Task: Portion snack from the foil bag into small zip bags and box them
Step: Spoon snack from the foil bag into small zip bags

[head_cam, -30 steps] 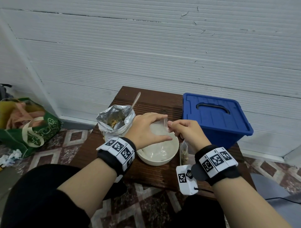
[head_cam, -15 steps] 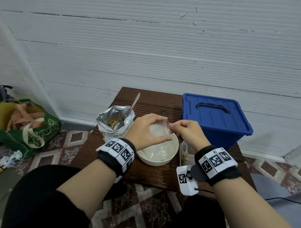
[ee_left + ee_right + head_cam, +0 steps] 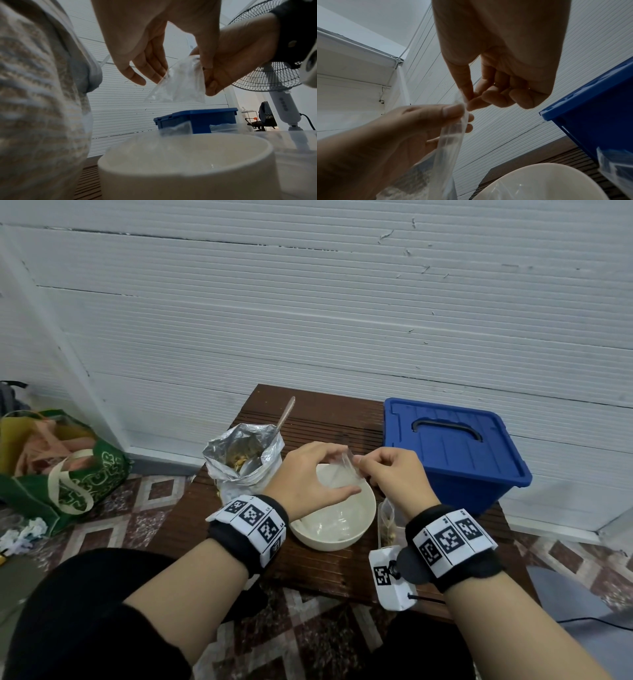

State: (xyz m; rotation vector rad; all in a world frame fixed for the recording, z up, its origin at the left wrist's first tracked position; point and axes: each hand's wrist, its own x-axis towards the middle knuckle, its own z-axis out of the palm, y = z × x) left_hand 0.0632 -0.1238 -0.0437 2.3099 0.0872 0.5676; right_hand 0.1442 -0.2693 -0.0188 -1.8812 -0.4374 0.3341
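Above the white bowl (image 3: 334,520), left hand (image 3: 305,478) and right hand (image 3: 394,474) each pinch the empty zip bag (image 3: 178,83) at its mouth; peeling the lips apart evenly should open it.

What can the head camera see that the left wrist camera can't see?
Only the head view shows the spoon standing in the open foil bag, the green bag on the floor, the box's lid handle, and a small zip bag with snack beside the bowl.

Only the left wrist view shows a standing fan and the underside of the fingers.

Both show the left hand and right hand pinching an empty clear zip bag above the white bowl, with the blue box behind.
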